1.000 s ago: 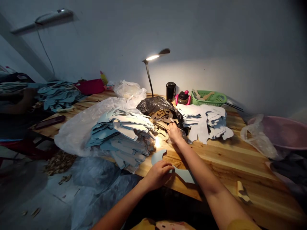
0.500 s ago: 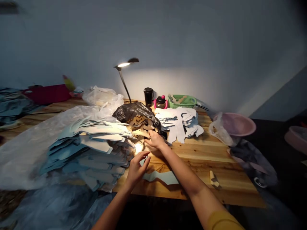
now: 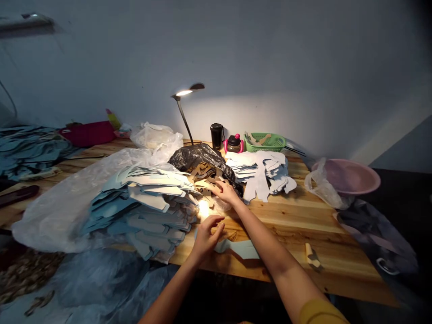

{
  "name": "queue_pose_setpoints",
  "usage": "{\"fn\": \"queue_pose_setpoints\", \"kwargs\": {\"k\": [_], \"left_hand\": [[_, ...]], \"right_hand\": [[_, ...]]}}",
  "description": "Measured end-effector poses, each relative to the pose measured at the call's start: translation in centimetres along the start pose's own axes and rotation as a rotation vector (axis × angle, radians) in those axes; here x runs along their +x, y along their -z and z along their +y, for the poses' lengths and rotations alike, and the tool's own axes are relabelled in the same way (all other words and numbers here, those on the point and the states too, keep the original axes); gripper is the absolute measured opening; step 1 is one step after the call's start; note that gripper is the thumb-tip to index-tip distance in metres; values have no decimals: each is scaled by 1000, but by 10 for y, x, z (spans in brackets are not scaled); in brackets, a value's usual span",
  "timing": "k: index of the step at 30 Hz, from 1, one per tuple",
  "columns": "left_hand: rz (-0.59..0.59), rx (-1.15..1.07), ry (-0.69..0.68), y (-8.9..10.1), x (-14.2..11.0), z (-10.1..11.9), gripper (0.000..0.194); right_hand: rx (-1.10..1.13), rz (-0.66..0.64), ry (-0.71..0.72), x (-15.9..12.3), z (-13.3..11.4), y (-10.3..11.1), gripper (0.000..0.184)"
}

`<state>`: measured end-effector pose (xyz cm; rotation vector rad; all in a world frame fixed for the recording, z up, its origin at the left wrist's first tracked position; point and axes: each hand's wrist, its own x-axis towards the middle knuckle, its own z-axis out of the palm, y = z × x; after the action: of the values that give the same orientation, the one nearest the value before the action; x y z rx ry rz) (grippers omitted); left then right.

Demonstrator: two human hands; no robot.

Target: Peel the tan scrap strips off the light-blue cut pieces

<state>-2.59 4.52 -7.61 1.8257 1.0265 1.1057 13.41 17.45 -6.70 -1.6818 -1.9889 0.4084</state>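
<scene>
My right hand (image 3: 226,192) lies on a heap of tan cut pieces (image 3: 204,177) spilling from a black plastic bag (image 3: 199,156); I cannot tell whether it pinches one. My left hand (image 3: 207,236) hovers over the wooden table (image 3: 297,229), fingers apart, holding nothing. A pale blue cut piece (image 3: 236,249) lies flat just to its right, partly under my right forearm. To its left rises a tall stack of pale blue cut pieces (image 3: 148,216) on clear plastic sheeting (image 3: 54,229). Behind my right hand is a white-blue stack (image 3: 259,173).
A lit desk lamp (image 3: 182,103), a black flask (image 3: 216,136), a pink-handled cup (image 3: 233,144) and a green basket (image 3: 265,142) stand at the wall. A small tan piece (image 3: 312,256) lies at right. A pink basin (image 3: 347,177) and more blue pieces (image 3: 30,144) sit beyond the table's sides.
My view has swung left and risen since the oldest frame. My left hand has lifted off the blue piece and moved toward the tan heap; my right hand stays there.
</scene>
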Motion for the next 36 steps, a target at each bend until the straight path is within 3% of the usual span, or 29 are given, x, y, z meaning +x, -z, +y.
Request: {"fn": "queue_pose_setpoints", "kwargs": {"k": [7,11,17,21,29,33,36], "left_hand": [[-52,-25,35,-5,-4,-7,25],[-49,-38,33,-1,-5,-6,24],[21,-23,26,-1,-3,-2,21],[5,-20,-10,-7,-3,-2,20],[-7,-57,65,-5,-8,-4,22],[65,-77,53,-3,-6,-1,21],[255,-145,2,1,5,9,27]], "right_hand": [[-135,-16,2,-1,-16,-7,21],[-130,-5,7,2,-13,-8,21],[-23,19,60,3,2,-8,29],[69,7,86,2,8,-12,26],[309,146,76,10,14,-7,19],[410,269,66,0,7,3,25],[506,333,131,-24,-11,17,29]]}}
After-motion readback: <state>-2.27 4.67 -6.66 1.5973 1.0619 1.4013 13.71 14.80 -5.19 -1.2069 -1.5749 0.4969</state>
